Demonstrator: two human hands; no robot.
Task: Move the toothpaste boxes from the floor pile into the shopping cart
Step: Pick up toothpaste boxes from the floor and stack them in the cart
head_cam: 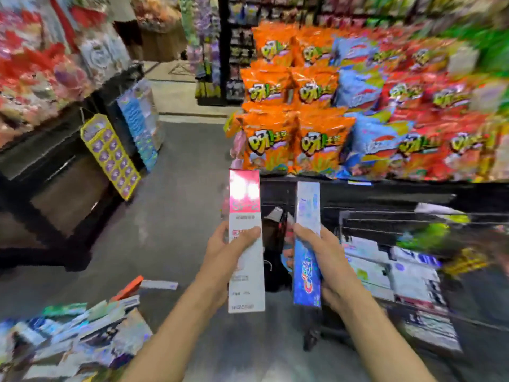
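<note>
While clasping a pink-and-white toothpaste box [246, 244] in left hand [220, 260] and blue box [307, 260] in right hand [327, 266], hovered mid-carry between floor pile [71, 334] and shopping cart [399, 271]; probably next: swing right, release inside

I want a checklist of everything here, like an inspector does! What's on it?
Surface: grey floor, bare in the middle.
Job's things: pink and white box in the left hand; blue box in the right hand; floor pile at lower left; shopping cart at right, boxes already inside.
Clutter: two stray boxes beside the pile.
Hands: each shut on one upright box.
Cables: nothing seen.
Surroundings: orange snack bags on a shelf ahead; picture blurred.
</note>
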